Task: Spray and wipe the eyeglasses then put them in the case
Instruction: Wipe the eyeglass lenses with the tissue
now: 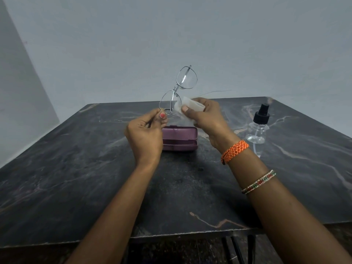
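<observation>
Thin silver-framed eyeglasses (pixel 185 78) stand on end in the air above the table, one lens above the other. My left hand (pixel 145 133) pinches the rim of the lower lens at its left edge. My right hand (pixel 205 119) holds a small white wipe (pixel 185 106) pressed against the right side of that lower lens. A purple eyeglass case (pixel 180 139) lies closed on the table just below and behind my hands. A clear spray bottle (pixel 259 126) with a black pump top stands to the right of my right hand.
The dark marble table (pixel 76 178) runs wide to both sides and toward me, ending at a front edge near the bottom of the view. A pale wall stands behind the table. Dark floor and thin black legs show below the front edge.
</observation>
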